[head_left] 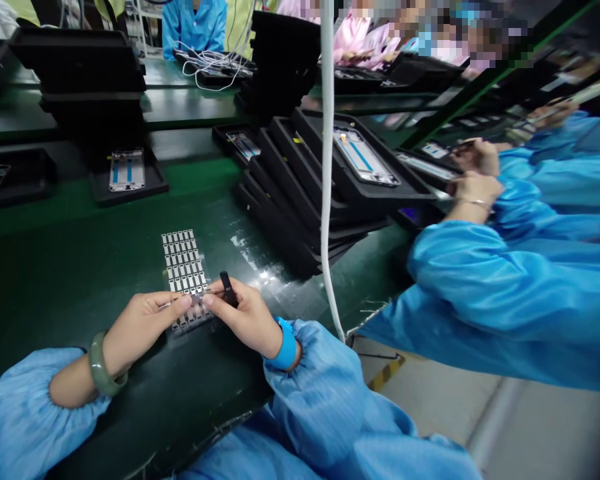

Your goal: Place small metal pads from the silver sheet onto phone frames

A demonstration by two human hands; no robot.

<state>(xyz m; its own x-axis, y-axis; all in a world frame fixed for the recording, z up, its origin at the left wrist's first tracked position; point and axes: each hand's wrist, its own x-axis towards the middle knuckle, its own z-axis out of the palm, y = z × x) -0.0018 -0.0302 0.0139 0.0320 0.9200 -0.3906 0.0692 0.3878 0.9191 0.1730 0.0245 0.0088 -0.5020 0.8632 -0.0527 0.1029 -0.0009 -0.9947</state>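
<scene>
Your left grip and right grip pinch a small part over a sheet of metal pieces on the green table. A black tool sits in your right grip

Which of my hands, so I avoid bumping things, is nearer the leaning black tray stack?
Right: your right hand is in front and left of the tray stack; your left hand is farther left.
</scene>
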